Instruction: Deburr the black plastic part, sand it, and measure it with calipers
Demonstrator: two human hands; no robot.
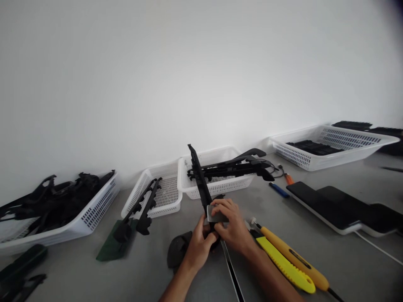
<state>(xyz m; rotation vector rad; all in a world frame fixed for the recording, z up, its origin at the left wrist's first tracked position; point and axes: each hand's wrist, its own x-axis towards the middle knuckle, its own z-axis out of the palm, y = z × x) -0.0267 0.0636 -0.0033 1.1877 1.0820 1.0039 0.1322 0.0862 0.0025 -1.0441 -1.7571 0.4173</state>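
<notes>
Black strip point(199, 178) gripped by left hand point(200, 243); right hand point(231, 226) fingers clasp grey piece point(216, 214), detail unclear.

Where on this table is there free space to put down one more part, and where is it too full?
Bare grey table lies front left, between the green pad and the left hand. Another free patch lies front right, between the yellow tools and the black device. It is crowded around both hands and along the white baskets at the wall.
</notes>
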